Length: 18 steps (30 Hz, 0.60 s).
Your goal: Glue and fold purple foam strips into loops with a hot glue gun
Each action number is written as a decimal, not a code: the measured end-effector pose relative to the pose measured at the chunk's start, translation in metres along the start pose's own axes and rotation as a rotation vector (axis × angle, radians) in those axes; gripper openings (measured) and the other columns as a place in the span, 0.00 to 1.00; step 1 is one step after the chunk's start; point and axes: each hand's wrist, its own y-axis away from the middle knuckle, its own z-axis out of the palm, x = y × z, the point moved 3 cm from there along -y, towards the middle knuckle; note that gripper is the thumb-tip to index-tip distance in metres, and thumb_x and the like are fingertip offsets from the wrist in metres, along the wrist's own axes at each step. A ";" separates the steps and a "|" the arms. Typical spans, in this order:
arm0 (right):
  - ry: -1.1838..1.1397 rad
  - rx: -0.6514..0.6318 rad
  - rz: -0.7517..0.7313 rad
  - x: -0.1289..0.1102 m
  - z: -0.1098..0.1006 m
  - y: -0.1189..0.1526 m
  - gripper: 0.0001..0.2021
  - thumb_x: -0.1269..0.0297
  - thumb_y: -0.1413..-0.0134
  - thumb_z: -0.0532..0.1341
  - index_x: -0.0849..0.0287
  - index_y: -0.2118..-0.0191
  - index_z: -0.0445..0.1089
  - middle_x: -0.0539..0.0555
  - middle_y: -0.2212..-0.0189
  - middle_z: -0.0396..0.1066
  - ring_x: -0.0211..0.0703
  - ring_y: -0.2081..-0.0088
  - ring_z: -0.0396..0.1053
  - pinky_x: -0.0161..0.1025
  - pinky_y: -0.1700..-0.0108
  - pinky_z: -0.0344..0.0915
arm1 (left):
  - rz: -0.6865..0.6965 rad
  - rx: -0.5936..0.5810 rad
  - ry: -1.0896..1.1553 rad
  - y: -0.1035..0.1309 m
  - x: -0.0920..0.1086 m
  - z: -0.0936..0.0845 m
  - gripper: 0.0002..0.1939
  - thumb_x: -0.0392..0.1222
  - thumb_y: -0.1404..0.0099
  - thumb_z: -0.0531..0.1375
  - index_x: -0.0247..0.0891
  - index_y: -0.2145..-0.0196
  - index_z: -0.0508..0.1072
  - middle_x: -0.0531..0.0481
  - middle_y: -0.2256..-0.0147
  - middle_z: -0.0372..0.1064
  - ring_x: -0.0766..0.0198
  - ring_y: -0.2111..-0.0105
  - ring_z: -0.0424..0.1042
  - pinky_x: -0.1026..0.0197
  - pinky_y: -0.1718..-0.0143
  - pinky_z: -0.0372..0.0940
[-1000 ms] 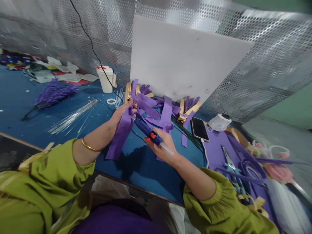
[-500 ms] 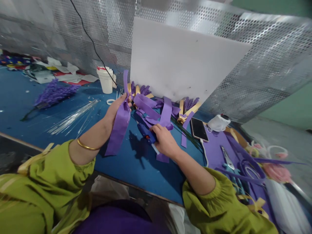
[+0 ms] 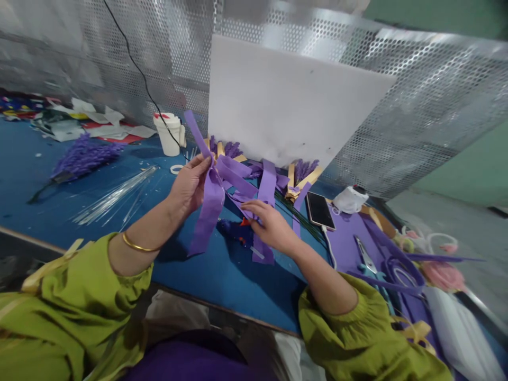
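Note:
My left hand (image 3: 194, 182) pinches a wide purple ribbon strip (image 3: 208, 214) near its upper part. One end points up from the fingers and the longer end hangs down toward the table. A blue glue gun (image 3: 232, 231) with an orange trigger and a clear glue stick at its rear lies on the blue table. Just above the gun is my right hand (image 3: 273, 225), its fingers stretched out and apart, with nothing gripped. More purple strips (image 3: 268, 182) lie in a loose heap beyond the right hand, among lavender bunches (image 3: 304, 172) trimmed with gold ribbon.
At left lie a lavender bunch (image 3: 83, 159) and clear thin sticks (image 3: 115, 196). A white cup (image 3: 169, 135) stands behind. On the right are a phone (image 3: 319, 209), scissors (image 3: 367, 256) and a purple ribbon roll (image 3: 405, 275). A white board (image 3: 289, 100) leans at the back.
My right hand has let go of the glue gun, which now lies on the table, and its fingers have opened. The strip in my left hand has tilted, its top end leaning left.

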 end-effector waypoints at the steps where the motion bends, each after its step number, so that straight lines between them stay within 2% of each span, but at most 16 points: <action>1: -0.175 0.075 0.039 -0.003 0.002 0.000 0.17 0.73 0.43 0.58 0.60 0.48 0.71 0.63 0.47 0.73 0.52 0.44 0.70 0.53 0.41 0.66 | 0.052 -0.002 -0.001 0.001 0.001 0.001 0.10 0.26 0.34 0.60 0.37 0.69 0.75 0.55 0.75 0.74 0.72 0.79 0.71 0.72 0.75 0.65; 2: -0.384 0.110 0.082 -0.007 0.006 -0.001 0.15 0.66 0.40 0.60 0.58 0.48 0.71 0.60 0.49 0.74 0.50 0.46 0.72 0.51 0.44 0.68 | 0.075 -0.013 -0.003 0.002 0.000 0.002 0.10 0.26 0.33 0.59 0.36 0.69 0.76 0.54 0.75 0.74 0.72 0.78 0.71 0.72 0.74 0.66; 4: -0.745 0.043 0.148 -0.018 0.021 0.000 0.16 0.58 0.43 0.64 0.55 0.50 0.71 0.56 0.53 0.77 0.48 0.50 0.74 0.47 0.47 0.70 | 0.108 -0.042 0.000 0.004 -0.001 0.003 0.09 0.26 0.34 0.60 0.36 0.69 0.76 0.54 0.74 0.75 0.72 0.77 0.72 0.72 0.72 0.68; 6: -0.916 -0.007 0.220 -0.027 0.034 0.001 0.16 0.55 0.50 0.69 0.55 0.56 0.73 0.53 0.59 0.78 0.46 0.57 0.76 0.43 0.52 0.71 | 0.120 -0.057 -0.002 0.003 -0.004 0.001 0.07 0.27 0.36 0.62 0.36 0.69 0.77 0.54 0.73 0.76 0.72 0.76 0.73 0.72 0.71 0.68; 9: -1.021 0.130 0.349 -0.024 0.033 0.001 0.15 0.53 0.56 0.72 0.56 0.65 0.73 0.49 0.69 0.77 0.42 0.68 0.74 0.39 0.63 0.70 | 0.085 -0.044 -0.035 0.000 -0.009 -0.004 0.06 0.28 0.37 0.64 0.37 0.69 0.76 0.55 0.72 0.77 0.71 0.74 0.75 0.70 0.69 0.69; 11: -1.005 0.278 0.416 -0.012 0.018 0.001 0.14 0.54 0.57 0.72 0.56 0.67 0.73 0.46 0.75 0.73 0.38 0.75 0.69 0.36 0.70 0.65 | 0.057 -0.034 -0.064 -0.002 -0.011 -0.007 0.06 0.29 0.38 0.65 0.37 0.70 0.75 0.55 0.72 0.77 0.70 0.73 0.75 0.68 0.68 0.70; 14: -0.730 0.511 0.417 0.007 -0.020 0.001 0.11 0.59 0.58 0.69 0.57 0.68 0.72 0.43 0.80 0.65 0.33 0.79 0.58 0.34 0.75 0.56 | 0.015 -0.031 -0.122 -0.003 -0.016 -0.010 0.06 0.31 0.41 0.68 0.37 0.69 0.74 0.55 0.71 0.77 0.68 0.72 0.76 0.65 0.65 0.71; 16: -0.540 0.513 0.375 0.016 -0.042 0.001 0.09 0.60 0.58 0.67 0.58 0.68 0.73 0.45 0.78 0.66 0.34 0.77 0.58 0.34 0.74 0.54 | -0.030 -0.005 -0.187 -0.003 -0.020 -0.012 0.07 0.31 0.44 0.69 0.37 0.69 0.74 0.54 0.71 0.76 0.67 0.70 0.76 0.63 0.65 0.71; 18: -0.444 0.485 0.346 0.021 -0.057 0.002 0.09 0.59 0.56 0.65 0.59 0.69 0.74 0.47 0.76 0.68 0.35 0.75 0.59 0.35 0.73 0.54 | -0.082 0.020 -0.255 -0.004 -0.026 -0.015 0.09 0.31 0.46 0.69 0.35 0.68 0.75 0.52 0.70 0.76 0.65 0.69 0.76 0.63 0.65 0.70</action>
